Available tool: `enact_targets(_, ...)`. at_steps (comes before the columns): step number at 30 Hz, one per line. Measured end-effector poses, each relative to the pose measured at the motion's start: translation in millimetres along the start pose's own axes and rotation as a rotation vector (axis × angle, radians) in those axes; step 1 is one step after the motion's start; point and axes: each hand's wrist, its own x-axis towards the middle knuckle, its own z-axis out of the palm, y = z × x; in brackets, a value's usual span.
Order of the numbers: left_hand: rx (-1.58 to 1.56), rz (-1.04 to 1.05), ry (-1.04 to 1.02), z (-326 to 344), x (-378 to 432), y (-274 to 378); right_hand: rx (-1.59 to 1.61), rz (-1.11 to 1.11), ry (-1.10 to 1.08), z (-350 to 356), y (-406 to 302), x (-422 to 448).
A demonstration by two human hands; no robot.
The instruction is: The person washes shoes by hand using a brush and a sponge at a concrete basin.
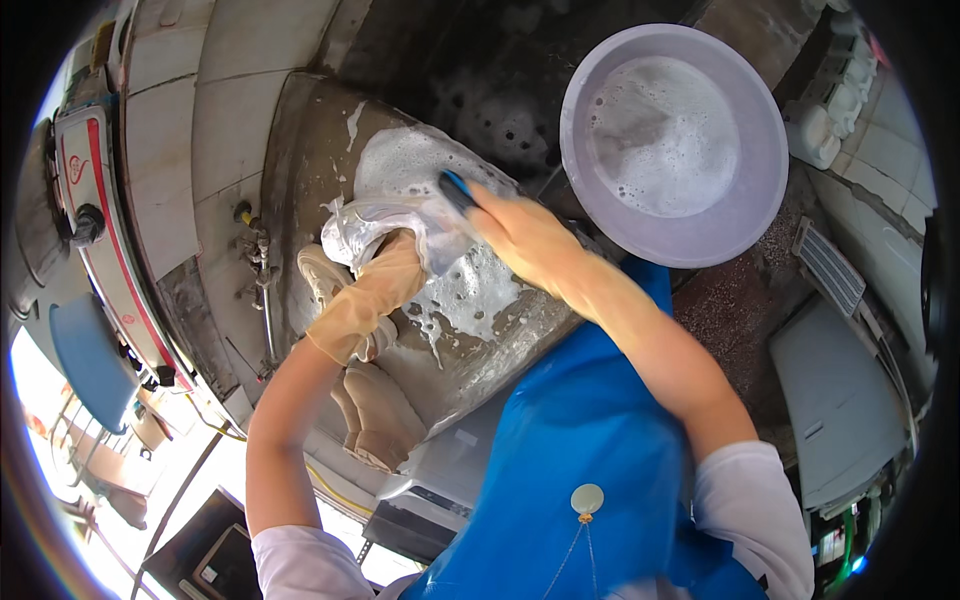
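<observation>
My left hand (390, 270), in a thin translucent glove, reaches into the opening of a sudsy white shoe (352, 232); its fingers are hidden inside. My right hand (517, 232), gloved the same way and blurred by motion, grips a brush (456, 191) with a dark and blue body against the shoe's side. White foam (480, 292) spreads over the wet stone slab (465, 382) around them. Beside my left forearm lies a pair of beige sneakers (322, 274), partly covered by that arm. Nearer to me on the slab's edge are beige boots (382, 412).
A pale purple basin (671, 240) of foamy water stands at the upper right. A metal tap (262, 262) is fixed to the tiled wall at left. Grey plastic panel (832, 397) and white bottles (817, 135) line the right side. My blue apron (585, 427) hangs against the slab.
</observation>
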Motion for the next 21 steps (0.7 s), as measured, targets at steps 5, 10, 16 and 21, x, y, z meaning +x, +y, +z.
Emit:
enact_targets(5, -0.09, -0.003, 0.175, 11.7, -3.3, 9.6, 0.033, -0.103, -0.098, -6.6, -24.4, 46.4)
enact_targets(10, -0.19, 0.055, 0.369, 13.0, -6.0, 44.9, -0.032, -0.019, 0.027, 3.0, 6.5, -36.0)
enact_targets(16, -0.147, 0.035, 0.326, 23.2, 15.8, 51.2, -0.137, -0.126, 0.016, 15.2, -7.9, 33.2)
enact_targets(21, -0.107, -0.018, 0.289, 28.1, -3.0, 44.3, 0.033, -0.086, 0.122, 18.8, 28.6, -38.2)
